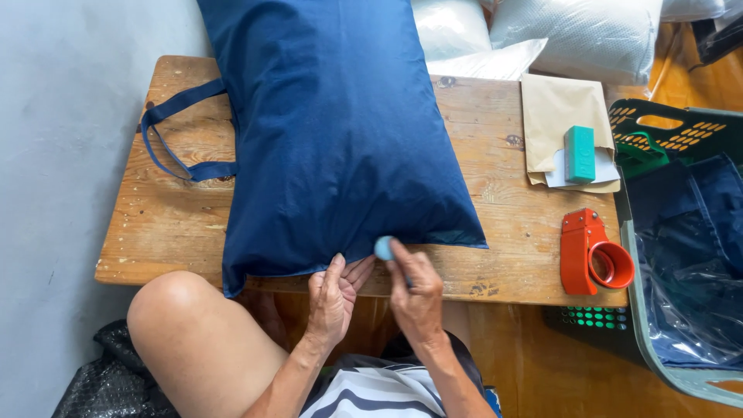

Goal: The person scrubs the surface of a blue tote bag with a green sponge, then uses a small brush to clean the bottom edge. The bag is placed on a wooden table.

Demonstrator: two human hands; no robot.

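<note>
A stuffed dark blue fabric bag (333, 131) with a strap handle (174, 128) lies lengthwise on a worn wooden table (170, 224). My left hand (334, 298) pinches the bag's near edge at the table's front. Just to its right, my right hand (416, 290) holds a small round light-blue object (384, 248) against that same edge; what the object is cannot be told.
An orange tape dispenser (592, 254) lies at the table's right front. A teal block (580, 153) rests on brown envelopes (561, 116). A green plastic basket (681, 255) with blue fabric stands at right. White pillows (580, 31) lie behind. My bare knee (182, 310) is at lower left.
</note>
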